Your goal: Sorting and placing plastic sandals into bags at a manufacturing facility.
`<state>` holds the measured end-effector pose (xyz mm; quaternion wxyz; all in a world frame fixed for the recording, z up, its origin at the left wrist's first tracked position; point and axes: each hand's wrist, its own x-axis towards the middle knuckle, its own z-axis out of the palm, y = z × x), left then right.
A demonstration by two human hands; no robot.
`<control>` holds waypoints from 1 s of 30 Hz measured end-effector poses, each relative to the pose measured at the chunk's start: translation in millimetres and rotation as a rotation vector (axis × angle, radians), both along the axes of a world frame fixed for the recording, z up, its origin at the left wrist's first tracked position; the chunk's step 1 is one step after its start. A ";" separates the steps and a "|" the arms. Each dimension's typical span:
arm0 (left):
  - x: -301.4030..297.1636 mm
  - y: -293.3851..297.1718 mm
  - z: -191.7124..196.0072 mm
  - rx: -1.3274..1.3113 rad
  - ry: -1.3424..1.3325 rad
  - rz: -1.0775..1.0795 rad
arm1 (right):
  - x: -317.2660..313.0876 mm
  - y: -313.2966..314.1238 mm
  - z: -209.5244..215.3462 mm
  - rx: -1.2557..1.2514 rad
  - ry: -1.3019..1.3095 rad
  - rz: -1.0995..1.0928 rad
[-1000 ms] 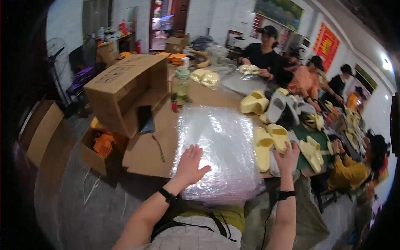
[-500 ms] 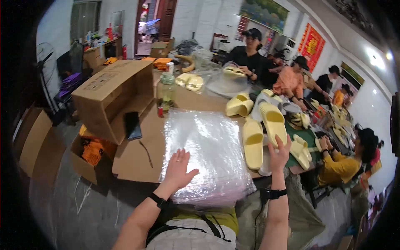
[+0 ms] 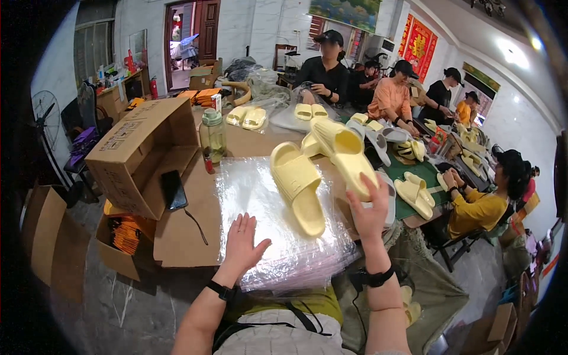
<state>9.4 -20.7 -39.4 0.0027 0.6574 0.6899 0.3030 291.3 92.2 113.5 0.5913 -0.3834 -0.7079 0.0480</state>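
Observation:
My left hand [image 3: 242, 239] lies flat, fingers spread, on the near part of a stack of clear plastic bags [image 3: 260, 189] on the table in front of me. My right hand [image 3: 368, 208] is raised at the stack's right edge, shut on a pair of pale yellow slippers. One slipper [image 3: 345, 152] rises from my fingers. The other slipper [image 3: 299, 184] tilts down over the plastic, sole toward me. Whether it touches the bags I cannot tell.
A cardboard box [image 3: 139, 148] lies on its side at left, a black phone [image 3: 173, 189] at its mouth and a green bottle [image 3: 213, 133] beside it. A box of orange items [image 3: 121, 236] stands on the floor. Several seated people handle more yellow slippers [image 3: 414, 192] along the table's far and right sides.
My right hand has lifted the pair of slippers from the table's right side, up and left over the plastic stack. My left hand has stayed on the bags.

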 end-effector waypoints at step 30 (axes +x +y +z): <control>4.7 2.8 3.3 0.059 0.004 -0.033 | -75.3 59.7 -111.4 -0.381 -0.793 -0.281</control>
